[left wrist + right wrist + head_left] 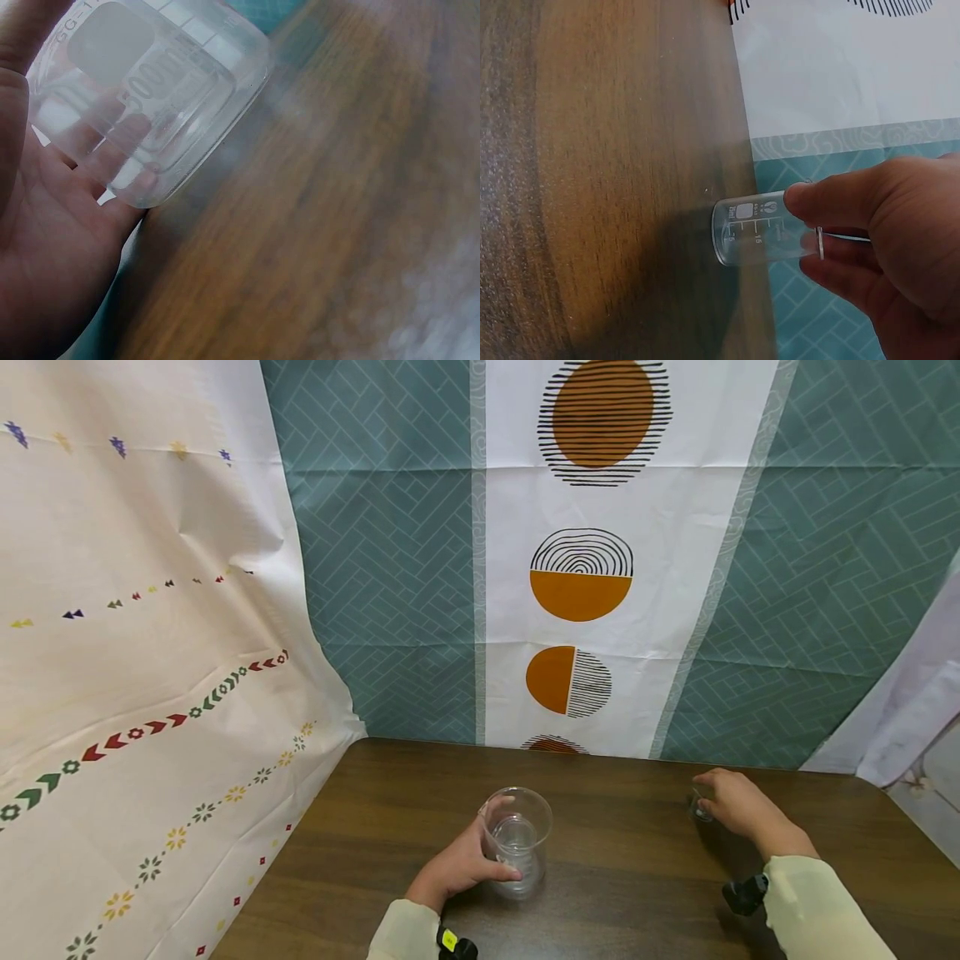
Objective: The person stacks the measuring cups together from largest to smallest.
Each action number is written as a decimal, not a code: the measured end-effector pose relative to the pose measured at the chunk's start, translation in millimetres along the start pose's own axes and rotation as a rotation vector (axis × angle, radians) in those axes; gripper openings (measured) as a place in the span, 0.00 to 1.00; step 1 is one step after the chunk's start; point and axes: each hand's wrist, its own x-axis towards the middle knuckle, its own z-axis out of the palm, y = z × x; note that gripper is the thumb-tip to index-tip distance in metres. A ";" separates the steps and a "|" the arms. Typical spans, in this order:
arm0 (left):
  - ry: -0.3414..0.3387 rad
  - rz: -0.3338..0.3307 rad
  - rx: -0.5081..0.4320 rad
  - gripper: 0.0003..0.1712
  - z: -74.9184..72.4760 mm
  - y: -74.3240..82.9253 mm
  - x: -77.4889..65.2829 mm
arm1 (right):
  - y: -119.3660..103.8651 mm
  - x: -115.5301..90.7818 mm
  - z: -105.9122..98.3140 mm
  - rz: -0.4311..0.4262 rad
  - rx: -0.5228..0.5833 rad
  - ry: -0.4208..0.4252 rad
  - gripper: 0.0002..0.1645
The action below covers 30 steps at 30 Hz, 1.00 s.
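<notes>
My left hand (463, 862) grips a large clear beaker (534, 870) from its left side, thumb in front and fingers behind. The left wrist view shows "500ml" printed on this beaker (176, 90). Inside it a smaller clear vessel (515, 832) is nested. Far to the right, my right hand (742, 810) pinches a tiny clear beaker (701, 810) near its rim. Seen from the right wrist, the tiny beaker (754, 229) has white graduation marks and its base is right at the tabletop.
Both beakers are over a brown wooden table (615, 827). A teal and white patterned curtain (390, 568) hangs along the table's back edge. Cream printed cloth (150, 693) drapes down the left side, and a pale cloth (900, 710) hangs at the right corner.
</notes>
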 end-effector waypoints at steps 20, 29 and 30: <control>0.005 -0.022 0.025 0.57 -0.4 0.6 -0.1 | -6.7 -1.9 -0.7 -0.033 -0.017 0.066 0.21; 0.003 -0.022 0.020 0.57 -0.2 -0.4 -0.1 | -20.1 -1.8 -8.1 -0.060 -0.012 0.090 0.20; 0.003 -0.020 0.020 0.57 -0.2 -0.5 -0.1 | -21.5 -1.5 -9.1 -0.064 -0.014 0.094 0.20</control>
